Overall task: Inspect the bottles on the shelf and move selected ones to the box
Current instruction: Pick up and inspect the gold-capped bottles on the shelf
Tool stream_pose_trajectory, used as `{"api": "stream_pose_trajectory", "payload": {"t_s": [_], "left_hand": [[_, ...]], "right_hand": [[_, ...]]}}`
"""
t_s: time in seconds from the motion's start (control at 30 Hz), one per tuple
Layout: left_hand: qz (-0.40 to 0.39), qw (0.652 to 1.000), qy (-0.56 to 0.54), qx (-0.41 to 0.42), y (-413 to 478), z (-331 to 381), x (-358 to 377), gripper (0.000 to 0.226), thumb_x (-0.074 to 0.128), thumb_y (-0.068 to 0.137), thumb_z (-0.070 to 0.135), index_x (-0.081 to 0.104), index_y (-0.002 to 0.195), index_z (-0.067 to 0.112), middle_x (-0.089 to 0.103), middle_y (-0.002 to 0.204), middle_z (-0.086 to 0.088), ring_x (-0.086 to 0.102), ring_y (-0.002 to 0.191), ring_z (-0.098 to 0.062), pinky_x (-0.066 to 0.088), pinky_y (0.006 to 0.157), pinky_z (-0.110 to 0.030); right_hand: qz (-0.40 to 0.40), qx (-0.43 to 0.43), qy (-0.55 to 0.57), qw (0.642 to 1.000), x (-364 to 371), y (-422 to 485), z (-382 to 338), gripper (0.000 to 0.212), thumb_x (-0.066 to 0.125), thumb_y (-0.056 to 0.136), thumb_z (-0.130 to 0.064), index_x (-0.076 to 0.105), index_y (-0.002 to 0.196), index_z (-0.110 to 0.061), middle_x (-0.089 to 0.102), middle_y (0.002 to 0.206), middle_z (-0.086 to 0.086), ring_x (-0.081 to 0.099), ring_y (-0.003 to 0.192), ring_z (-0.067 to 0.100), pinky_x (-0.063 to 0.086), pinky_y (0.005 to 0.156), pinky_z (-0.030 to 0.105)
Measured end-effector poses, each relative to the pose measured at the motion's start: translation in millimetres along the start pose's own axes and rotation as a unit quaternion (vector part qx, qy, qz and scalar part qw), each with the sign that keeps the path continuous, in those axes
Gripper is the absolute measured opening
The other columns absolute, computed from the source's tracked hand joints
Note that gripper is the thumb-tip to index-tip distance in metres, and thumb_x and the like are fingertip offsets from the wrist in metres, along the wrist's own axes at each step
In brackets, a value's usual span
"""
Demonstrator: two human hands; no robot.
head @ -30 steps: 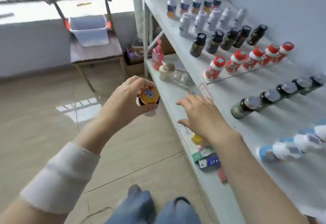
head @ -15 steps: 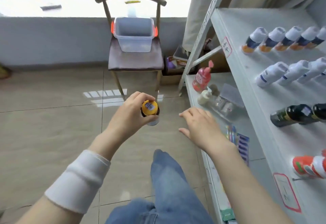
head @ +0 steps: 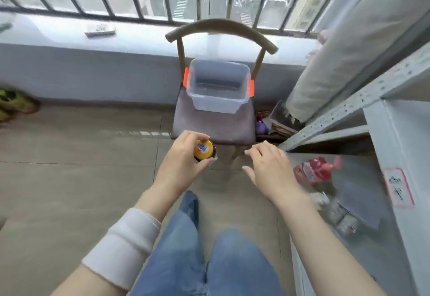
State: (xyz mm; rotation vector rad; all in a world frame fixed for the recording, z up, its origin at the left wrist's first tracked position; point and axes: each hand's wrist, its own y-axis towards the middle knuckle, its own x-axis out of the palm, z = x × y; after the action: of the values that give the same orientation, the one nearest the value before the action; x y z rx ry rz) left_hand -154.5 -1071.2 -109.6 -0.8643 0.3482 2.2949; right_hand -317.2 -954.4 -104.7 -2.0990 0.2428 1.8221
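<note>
Ahead of the person, on the dark seat of a wooden chair (head: 210, 126), stands the clear plastic box (head: 216, 106), open at the top, with an orange latch on each side. The chair's curved backrest rises behind the box, in front of a pale windowsill (head: 58, 37) and a barred window. Nearer the camera, the left hand (head: 181, 158) grips a small bottle (head: 203, 150): thumb and fingers curl round its body, and its yellow cap, which bears a small printed sticker, faces up toward the camera. The bottle is held in the air just short of the chair's front edge, well apart from the box. A white cuff (head: 125, 244) wraps the left forearm. The right hand (head: 271, 171) holds nothing; it hovers palm down beside the left one, with the fingers spread and loosely extended. Below both arms show the person's legs in blue jeans (head: 183, 249), above a tiled floor. Along the right edge runs the grey metal shelf (head: 349, 107), with a perforated upright slanting across the view. On its lower board lies a blurred red bottle (head: 314, 172), just beside the right hand in the picture, and other blurred items lie near it that cannot be made out. A white label with a red border (head: 398, 187) is stuck on the edge of the board above. Pale fabric (head: 337, 63) hangs by the shelf's far end, and something yellow-green (head: 14, 103) lies on the floor at far left.
</note>
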Motion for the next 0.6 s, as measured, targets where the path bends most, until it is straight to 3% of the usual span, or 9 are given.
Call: {"api": "stream_pose_trajectory", "payload": {"t_s": [0.17, 0.37, 0.47, 0.6], "left_hand": [[-0.036, 0.999, 0.003, -0.01, 99.4, -16.8, -2.2, 0.042, 0.077, 0.072, 0.019, 0.057, 0.109, 0.013, 0.054, 0.108, 0.004, 0.053, 0.101, -0.014, 0.048, 0.086, -0.031], [-0.067, 0.996, 0.001, -0.05, 228.1, -41.0, 36.6, 0.046, 0.078, 0.071, 0.023, 0.057, 0.112, 0.016, 0.059, 0.112, 0.001, 0.054, 0.107, -0.016, 0.047, 0.092, -0.031], [-0.074, 0.994, 0.0, -0.079, 277.3, -51.5, 64.2, 0.045, 0.077, 0.073, 0.022, 0.056, 0.112, 0.019, 0.057, 0.112, 0.003, 0.051, 0.106, -0.013, 0.048, 0.091, -0.03], [-0.093, 0.989, 0.027, -0.114, 328.2, -70.4, 99.5, 0.041, 0.075, 0.075, 0.02, 0.056, 0.11, 0.02, 0.051, 0.114, 0.002, 0.047, 0.11, -0.013, 0.038, 0.088, -0.018]], "right_hand": [[-0.007, 0.01, 0.02, 1.0, -3.8, 83.9, 9.6, 0.044, 0.089, 0.045, -0.026, 0.069, 0.082, -0.013, 0.068, 0.081, 0.005, 0.068, 0.083, 0.03, 0.054, 0.067, 0.035], [-0.02, 0.051, 0.028, 0.998, 11.5, 188.5, 65.4, 0.042, 0.087, 0.055, -0.019, 0.069, 0.091, -0.007, 0.069, 0.09, 0.012, 0.066, 0.091, 0.036, 0.054, 0.069, 0.041], [-0.043, 0.063, 0.044, 0.996, 29.4, 230.6, 85.7, 0.042, 0.086, 0.054, -0.019, 0.069, 0.09, -0.008, 0.067, 0.089, 0.011, 0.066, 0.083, 0.033, 0.053, 0.062, 0.039], [-0.077, 0.085, 0.058, 0.992, 49.9, 282.8, 105.0, 0.039, 0.083, 0.06, -0.018, 0.068, 0.094, -0.007, 0.066, 0.094, 0.012, 0.064, 0.087, 0.033, 0.053, 0.066, 0.04]]}}
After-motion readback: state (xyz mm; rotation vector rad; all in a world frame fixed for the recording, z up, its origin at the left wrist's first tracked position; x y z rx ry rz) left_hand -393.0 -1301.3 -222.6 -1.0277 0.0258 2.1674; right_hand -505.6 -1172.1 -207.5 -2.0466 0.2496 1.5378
